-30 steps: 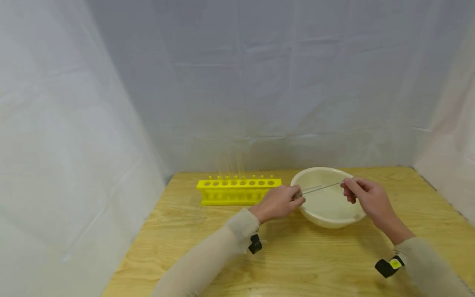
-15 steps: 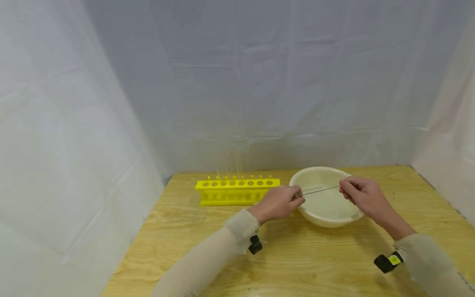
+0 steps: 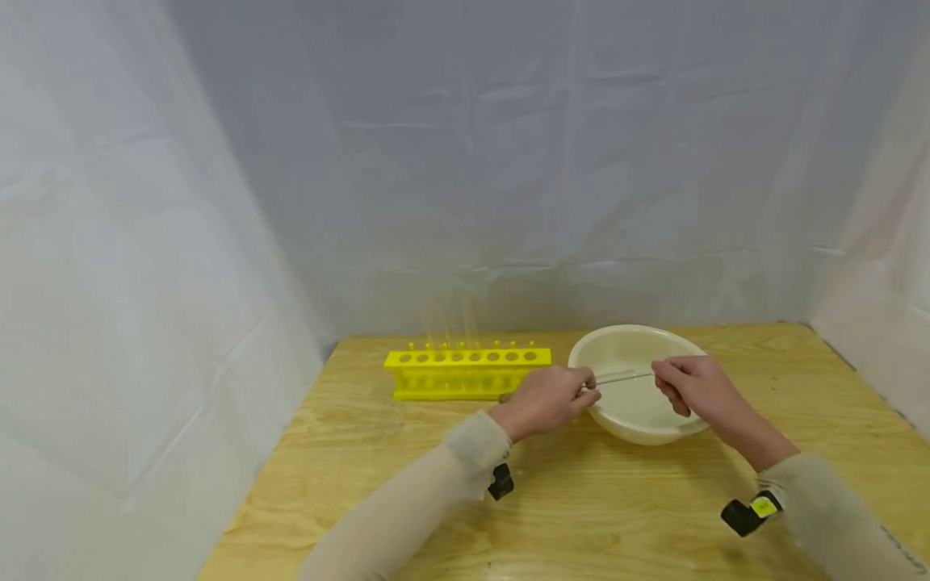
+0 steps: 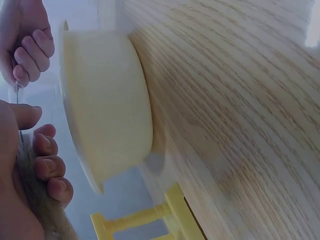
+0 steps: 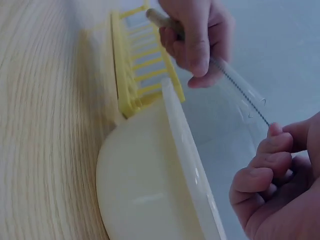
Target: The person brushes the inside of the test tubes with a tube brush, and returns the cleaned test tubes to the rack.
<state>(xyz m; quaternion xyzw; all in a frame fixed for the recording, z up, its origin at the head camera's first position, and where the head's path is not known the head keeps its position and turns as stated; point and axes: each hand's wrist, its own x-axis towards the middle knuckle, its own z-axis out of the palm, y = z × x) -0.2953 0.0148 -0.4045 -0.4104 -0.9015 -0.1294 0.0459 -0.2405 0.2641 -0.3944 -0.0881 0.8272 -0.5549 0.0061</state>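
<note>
My left hand (image 3: 546,399) grips a clear glass test tube (image 5: 244,84), held nearly level above the bowl's left rim. A twisted-wire test tube brush (image 5: 245,97) runs into its open mouth. The tan bristles (image 4: 40,205) show inside the tube on the far side of the left palm. My right hand (image 3: 693,387) pinches the wire's end between thumb and curled fingers, just outside the tube's mouth and over the bowl. Beneath both hands stands the cream bowl (image 3: 647,436). The left fingers hide the tube's middle.
Left of the bowl, a yellow test tube rack (image 3: 465,361) stands close by, with several clear tubes upright at its back pegs. Light sheeting (image 3: 508,177) surrounds the wooden table (image 3: 567,516) at the back and sides.
My right hand has moved left and slightly down, closer to my left hand, so less wire shows between them. My left hand has stayed almost still with the tube.
</note>
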